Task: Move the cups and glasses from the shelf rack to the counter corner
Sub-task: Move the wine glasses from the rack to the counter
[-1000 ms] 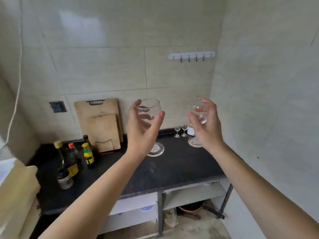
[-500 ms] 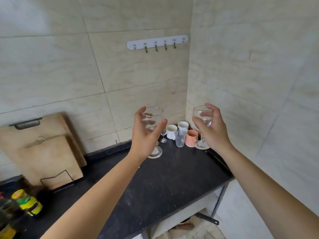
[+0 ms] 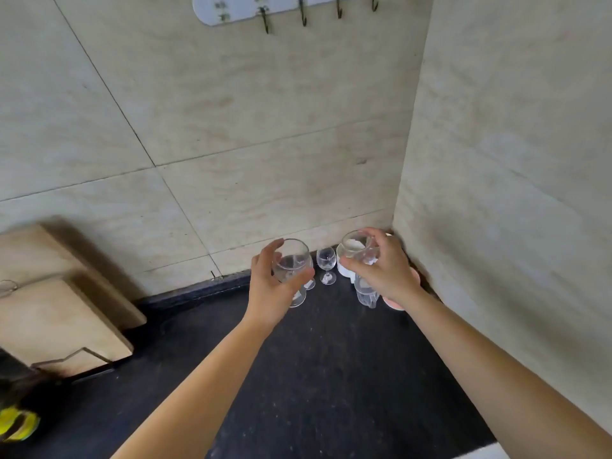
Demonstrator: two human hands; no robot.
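My left hand [image 3: 270, 293] grips a clear wine glass [image 3: 293, 265] by its bowl, low over the black counter [image 3: 314, 366] near the back wall. My right hand [image 3: 384, 270] holds a second wine glass [image 3: 356, 243] by the bowl, above the cups in the corner. In that corner stand a small stemmed glass [image 3: 326, 265], a white cup [image 3: 344, 270], a clear tumbler [image 3: 366, 296] and a pink cup [image 3: 394, 301], the last two partly hidden by my right hand.
Wooden cutting boards [image 3: 56, 313] lean on the wall at the left in a wire stand. A white hook rail [image 3: 281, 8] hangs high on the tiled wall. A yellow-green bottle [image 3: 16, 422] sits at the far left edge. The side wall closes the right.
Both hands have carried their wine glasses forward and down into the counter corner; the view has closed in on the corner, so the bottles and lower shelves are out of sight.
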